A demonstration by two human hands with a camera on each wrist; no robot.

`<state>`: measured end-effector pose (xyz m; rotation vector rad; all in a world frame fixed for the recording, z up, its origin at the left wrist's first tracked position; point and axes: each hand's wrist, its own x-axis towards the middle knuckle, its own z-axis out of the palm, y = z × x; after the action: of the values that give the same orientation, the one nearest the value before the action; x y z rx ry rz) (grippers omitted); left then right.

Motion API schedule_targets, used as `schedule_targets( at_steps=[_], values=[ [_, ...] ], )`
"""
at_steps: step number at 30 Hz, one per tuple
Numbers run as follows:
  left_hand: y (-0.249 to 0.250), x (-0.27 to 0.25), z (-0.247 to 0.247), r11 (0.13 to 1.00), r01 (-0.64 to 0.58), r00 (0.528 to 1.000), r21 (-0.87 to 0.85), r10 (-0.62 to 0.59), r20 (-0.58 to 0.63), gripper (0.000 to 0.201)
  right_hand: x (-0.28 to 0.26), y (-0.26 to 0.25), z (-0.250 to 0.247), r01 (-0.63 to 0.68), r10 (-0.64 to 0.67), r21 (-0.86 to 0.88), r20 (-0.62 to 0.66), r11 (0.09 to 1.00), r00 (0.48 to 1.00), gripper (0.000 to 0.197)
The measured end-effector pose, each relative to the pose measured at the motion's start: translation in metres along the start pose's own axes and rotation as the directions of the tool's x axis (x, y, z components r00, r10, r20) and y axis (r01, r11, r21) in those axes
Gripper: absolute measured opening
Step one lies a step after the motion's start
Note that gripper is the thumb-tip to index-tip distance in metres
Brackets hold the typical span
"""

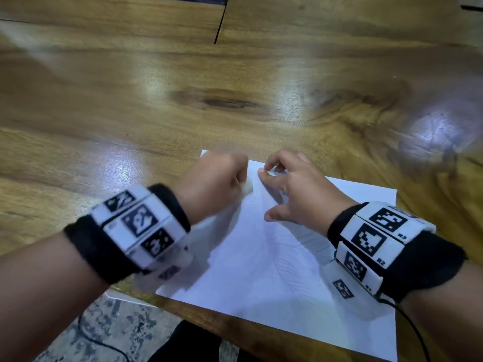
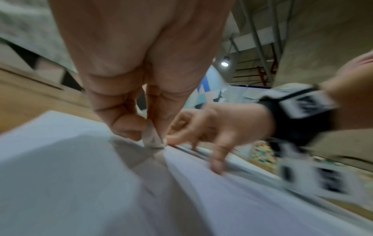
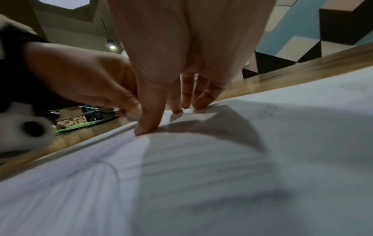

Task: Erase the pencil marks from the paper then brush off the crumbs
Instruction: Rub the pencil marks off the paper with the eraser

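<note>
A white sheet of paper lies on the wooden table near its front edge, with faint pencil lines drawn across it. My left hand is blurred with motion and pinches a small white eraser whose tip touches the paper near its far edge. The eraser shows between thumb and fingers in the left wrist view. My right hand rests on the sheet beside it, its fingertips spread and pressing the paper down. No crumbs can be made out.
The wooden table stretches far beyond the paper, bare and glossy. Its front edge runs just below the sheet, with speckled floor underneath at the lower left. A cable trails from my right wristband.
</note>
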<state>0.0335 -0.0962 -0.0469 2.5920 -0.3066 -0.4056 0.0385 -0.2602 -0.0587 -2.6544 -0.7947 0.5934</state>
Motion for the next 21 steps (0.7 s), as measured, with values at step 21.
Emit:
schedule_targets(
  at_steps=[21],
  values=[
    [-0.001,-0.006,0.0,0.998,-0.011,0.999,0.054,0.013,-0.042,0.008,-0.008,0.005,-0.001,0.006,-0.006,-0.017,0.001,1.0,1.0,0.077]
  ],
)
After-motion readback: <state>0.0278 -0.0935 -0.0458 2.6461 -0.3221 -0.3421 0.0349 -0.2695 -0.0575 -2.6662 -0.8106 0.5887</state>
